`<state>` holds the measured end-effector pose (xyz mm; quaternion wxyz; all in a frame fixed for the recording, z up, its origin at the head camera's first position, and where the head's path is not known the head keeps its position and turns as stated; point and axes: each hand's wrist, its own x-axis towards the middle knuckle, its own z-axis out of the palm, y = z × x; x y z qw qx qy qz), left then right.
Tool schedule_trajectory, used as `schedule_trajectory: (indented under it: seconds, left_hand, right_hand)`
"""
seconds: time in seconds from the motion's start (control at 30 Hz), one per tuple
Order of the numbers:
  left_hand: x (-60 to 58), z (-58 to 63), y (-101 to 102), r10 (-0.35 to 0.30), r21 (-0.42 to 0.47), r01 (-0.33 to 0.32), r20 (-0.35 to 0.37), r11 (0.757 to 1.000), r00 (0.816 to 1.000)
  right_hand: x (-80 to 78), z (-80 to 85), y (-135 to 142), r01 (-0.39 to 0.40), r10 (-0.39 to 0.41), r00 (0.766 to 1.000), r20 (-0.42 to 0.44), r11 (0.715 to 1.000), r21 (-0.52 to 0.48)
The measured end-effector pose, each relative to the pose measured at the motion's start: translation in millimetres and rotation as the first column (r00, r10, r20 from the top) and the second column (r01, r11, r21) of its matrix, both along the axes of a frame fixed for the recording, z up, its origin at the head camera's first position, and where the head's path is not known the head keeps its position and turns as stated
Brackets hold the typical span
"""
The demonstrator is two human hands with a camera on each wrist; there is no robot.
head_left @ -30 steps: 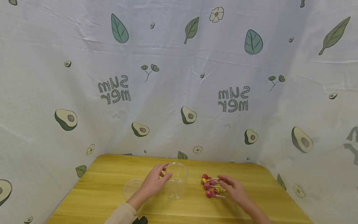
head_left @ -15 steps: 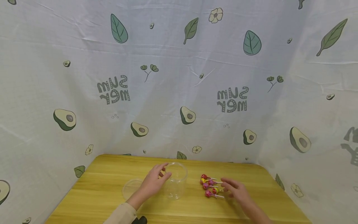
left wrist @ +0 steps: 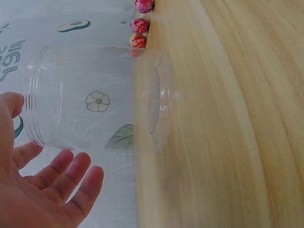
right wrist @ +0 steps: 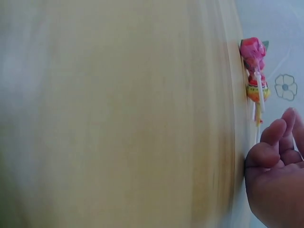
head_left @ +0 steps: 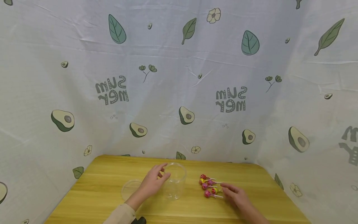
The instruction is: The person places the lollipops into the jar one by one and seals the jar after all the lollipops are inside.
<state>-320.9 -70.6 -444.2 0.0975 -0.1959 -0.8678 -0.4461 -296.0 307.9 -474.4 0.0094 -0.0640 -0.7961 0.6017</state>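
A transparent plastic jar [head_left: 175, 188] stands upright and uncovered on the table. My left hand [head_left: 153, 181] is beside its rim, thumb and fingers loosely spread around the left side. In the left wrist view the fingertips [left wrist: 81, 164] lie right by the jar's mouth. Several wrapped lollipops, among them a pink one [head_left: 207, 194] and a yellow one [head_left: 214, 190], lie to the right of the jar, sticks pointing right. My right hand [head_left: 237, 196] is low at the stick ends, fingers loosely bent. In the right wrist view a white stick [right wrist: 258, 135] passes close by the thumb.
A clear round lid [head_left: 126, 189] lies flat left of the jar, partly behind my left forearm. The wooden table [head_left: 92, 199] is enclosed by a printed cloth [head_left: 162, 102] at the back and sides. A black object [head_left: 141, 220] shows at the bottom edge.
My right hand first drew slightly right, away from the lollipops, then came lower by the stick ends. My left hand keeps its place at the jar. The head view shifted slightly.
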Motion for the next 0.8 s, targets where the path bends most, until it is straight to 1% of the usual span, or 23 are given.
schedule_trajectory:
  seconds: [0.17,0.3,0.4,0.5,0.67,0.8]
  left_hand:
    - [0.9,-0.1,0.0,0.01,-0.004,-0.01,-0.002,1.0,1.0]
    - [0.5,0.0,0.1,0.004,-0.007,-0.004,0.0,1.0,1.0]
    - [0.4,0.9,0.3,-0.001,-0.005,0.001,0.006,1.0,1.0]
    - [0.9,1.5,0.2,-0.001,0.001,0.001,0.013,1.0,1.0]
    - [1.6,1.6,-0.9,-0.009,0.014,0.009,0.031,1.0,0.999]
    - [1.1,1.0,-1.5,-0.016,0.018,0.015,0.036,1.0,0.999]
  right_hand:
    - [2.0,-0.5,5.8,-0.048,0.047,0.999,0.013,0.999,0.016]
    - [2.8,-1.8,10.5,-0.078,0.078,0.997,0.023,0.997,0.02]
    - [3.1,-3.1,12.6,-0.099,0.099,0.995,0.007,0.994,0.047]
    - [2.7,-5.0,12.7,-0.109,0.108,0.994,0.017,0.99,0.092]
    - [1.2,-8.8,10.0,-0.094,0.089,0.995,0.041,0.984,0.153]
    - [0.2,-11.1,6.8,-0.052,0.053,0.999,0.002,0.968,0.244]
